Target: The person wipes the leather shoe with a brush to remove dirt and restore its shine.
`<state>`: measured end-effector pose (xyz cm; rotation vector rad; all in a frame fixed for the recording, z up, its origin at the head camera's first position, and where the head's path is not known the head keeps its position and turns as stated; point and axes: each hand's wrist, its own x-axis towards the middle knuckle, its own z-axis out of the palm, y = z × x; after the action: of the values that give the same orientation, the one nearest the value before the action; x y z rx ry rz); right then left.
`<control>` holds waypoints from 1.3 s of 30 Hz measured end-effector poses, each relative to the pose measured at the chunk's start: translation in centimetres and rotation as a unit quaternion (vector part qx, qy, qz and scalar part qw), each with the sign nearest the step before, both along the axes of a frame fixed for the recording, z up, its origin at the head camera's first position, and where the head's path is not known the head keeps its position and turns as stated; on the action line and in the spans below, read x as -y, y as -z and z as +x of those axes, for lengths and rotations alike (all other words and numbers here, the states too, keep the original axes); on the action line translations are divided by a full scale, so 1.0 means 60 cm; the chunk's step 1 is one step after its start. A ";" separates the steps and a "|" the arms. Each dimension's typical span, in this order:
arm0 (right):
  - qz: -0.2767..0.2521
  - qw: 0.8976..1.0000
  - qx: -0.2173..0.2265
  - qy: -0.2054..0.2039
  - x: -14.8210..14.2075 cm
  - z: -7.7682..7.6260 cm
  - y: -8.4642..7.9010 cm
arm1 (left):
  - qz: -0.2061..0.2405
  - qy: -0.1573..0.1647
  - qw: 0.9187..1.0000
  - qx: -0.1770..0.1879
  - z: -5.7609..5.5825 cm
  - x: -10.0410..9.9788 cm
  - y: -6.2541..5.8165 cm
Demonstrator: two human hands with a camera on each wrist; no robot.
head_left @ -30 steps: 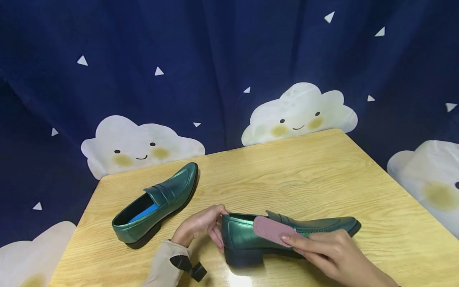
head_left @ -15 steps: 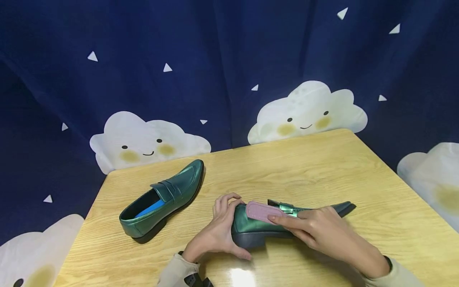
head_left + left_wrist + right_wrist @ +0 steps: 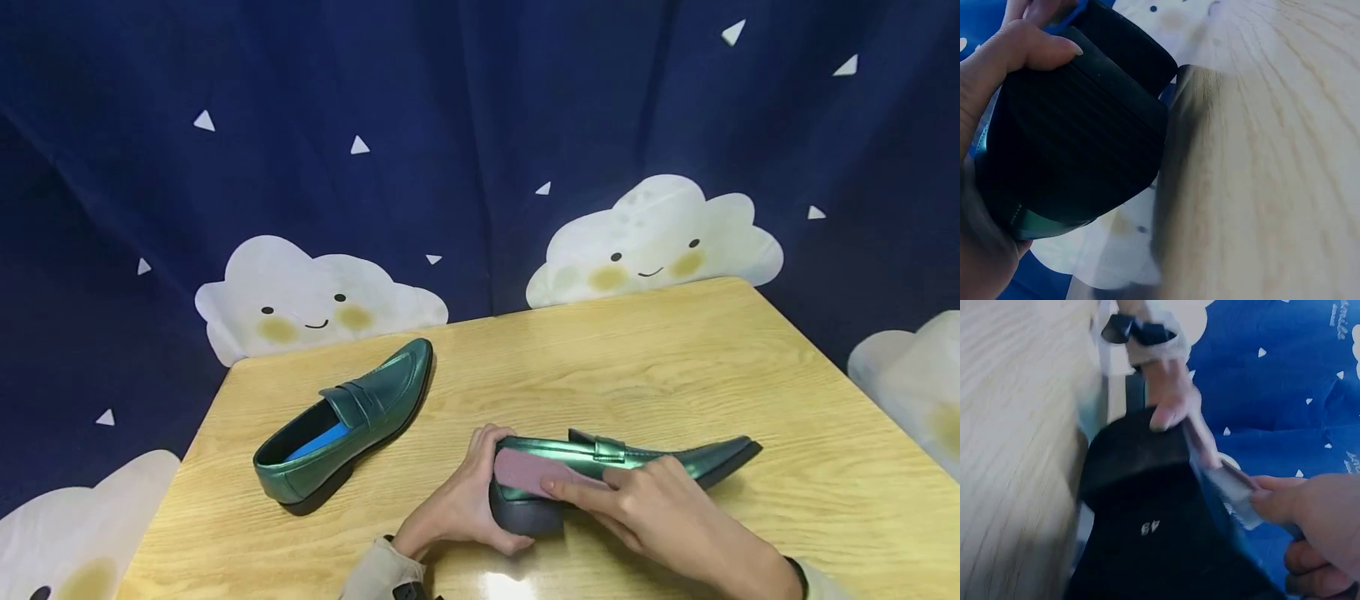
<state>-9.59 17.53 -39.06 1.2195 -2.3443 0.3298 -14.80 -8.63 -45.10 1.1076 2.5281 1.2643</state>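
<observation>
A shiny green loafer (image 3: 708, 458) is tilted on its side edge above the table, toe to the right. My left hand (image 3: 472, 496) grips its heel end, thumb along the black heel (image 3: 1085, 131). In my right hand (image 3: 667, 517) is a pink-backed brush (image 3: 525, 472), laid over the loafer's side near the heel. Pale bristles (image 3: 1238, 500) show against that side in the right wrist view, where the black sole (image 3: 1154, 550) faces the camera. The brush back hides part of the loafer's rear upper.
A matching green loafer (image 3: 375, 396) with a blue insole (image 3: 318, 440) stands upright on the left of the wooden table (image 3: 600, 358). Behind the table hangs a dark blue curtain (image 3: 360, 75) with clouds and triangles.
My left hand has shifted from the loafer's back edge to a grip around its heel, and the loafer has tilted. My right hand has moved the brush left toward the heel.
</observation>
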 end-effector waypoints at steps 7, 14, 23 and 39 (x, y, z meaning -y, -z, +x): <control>-0.002 0.999 0.041 -0.031 0.004 0.005 0.000 | -0.012 0.009 0.999 -0.034 0.002 0.000 -0.005; -0.006 1.000 0.027 -0.005 0.002 0.006 0.001 | -0.017 0.002 0.999 -0.034 0.004 -0.001 -0.003; -0.011 1.000 -0.015 0.017 -0.008 0.005 0.001 | -0.018 0.001 0.999 -0.044 0.002 -0.002 -0.003; 0.015 0.999 0.028 -0.023 -0.009 0.015 0.007 | -0.028 0.003 0.999 -0.046 0.005 0.000 -0.004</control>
<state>-8.66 18.07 -39.48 1.2952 -2.3799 0.3511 -14.52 -8.64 -44.88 1.1873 2.6069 1.1579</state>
